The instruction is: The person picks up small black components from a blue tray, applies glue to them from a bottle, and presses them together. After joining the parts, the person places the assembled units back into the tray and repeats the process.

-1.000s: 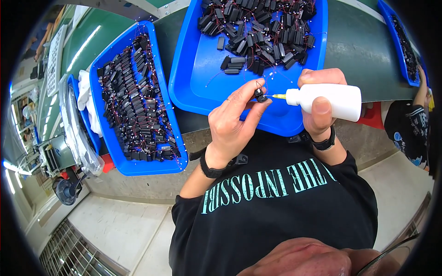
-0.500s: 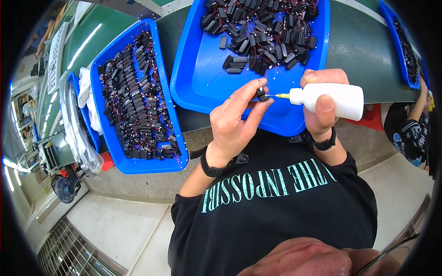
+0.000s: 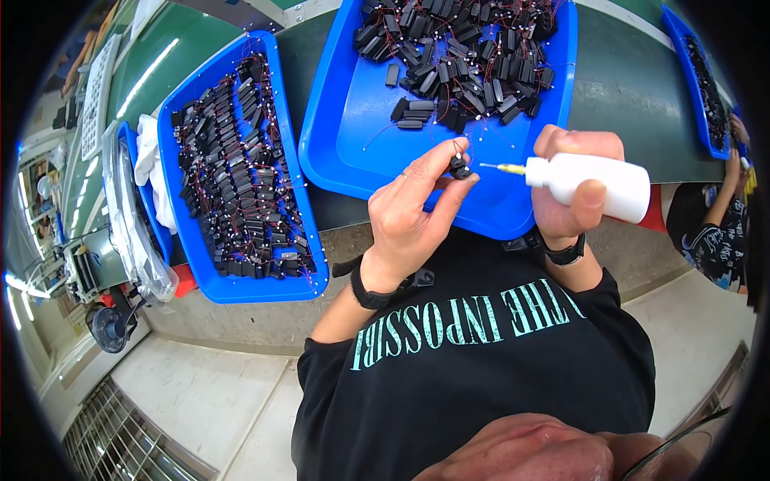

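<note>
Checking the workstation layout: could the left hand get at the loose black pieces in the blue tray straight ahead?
Probably yes: the left hand is near the black pieces, with nothing bulky visible between, though it pinches a small black part that would likely need setting down first.

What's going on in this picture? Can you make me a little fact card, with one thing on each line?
Left grip: pinching a small black piece
Right grip: wrapped around a white bottle
Needle: thin, on the bottle, pointing toward the piece but not touching it
Middle tray: blue, with a jumbled heap of black blocks
Left tray: blue, with black blocks packed in rows
Table: dark green
Far right: another person's arm
</note>
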The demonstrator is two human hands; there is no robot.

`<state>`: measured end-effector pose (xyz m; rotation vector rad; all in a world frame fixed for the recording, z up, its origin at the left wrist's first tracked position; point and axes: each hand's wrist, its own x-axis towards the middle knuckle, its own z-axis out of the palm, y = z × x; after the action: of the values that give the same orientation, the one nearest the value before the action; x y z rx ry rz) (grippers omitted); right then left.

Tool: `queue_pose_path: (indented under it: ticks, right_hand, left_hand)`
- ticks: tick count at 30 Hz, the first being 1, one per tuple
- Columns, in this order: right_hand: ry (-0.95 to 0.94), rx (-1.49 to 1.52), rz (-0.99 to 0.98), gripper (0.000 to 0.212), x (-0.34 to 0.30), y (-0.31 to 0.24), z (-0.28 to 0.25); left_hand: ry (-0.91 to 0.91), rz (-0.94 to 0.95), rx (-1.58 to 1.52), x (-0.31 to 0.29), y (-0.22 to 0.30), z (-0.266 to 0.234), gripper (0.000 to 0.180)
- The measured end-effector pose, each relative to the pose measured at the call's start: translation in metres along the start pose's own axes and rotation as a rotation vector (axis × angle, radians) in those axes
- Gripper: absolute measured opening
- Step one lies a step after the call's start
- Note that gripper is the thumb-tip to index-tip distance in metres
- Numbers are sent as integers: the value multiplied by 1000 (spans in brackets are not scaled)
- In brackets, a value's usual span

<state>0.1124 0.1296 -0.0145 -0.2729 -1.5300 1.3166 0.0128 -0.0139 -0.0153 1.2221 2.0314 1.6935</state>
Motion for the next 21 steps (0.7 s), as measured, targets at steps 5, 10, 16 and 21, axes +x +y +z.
queue_pose_path:
  ticks: [5, 10, 16, 21]
  right_hand:
    - [1, -119, 62, 48, 6, -1, 3]
    - [-34, -30, 7, 50, 0, -2, 1]
    - [-70, -114, 42, 50, -1, -5, 2]
    - [-44, -137, 44, 50, 0, -6, 6]
  left_hand:
    - [-22, 6, 5, 0, 1, -2, 37]
    - [-32, 41, 60, -2, -3, -1, 39]
    - [-29, 48, 92, -1, -1, 0, 40]
    - [-22, 46, 96, 0, -1, 0, 41]
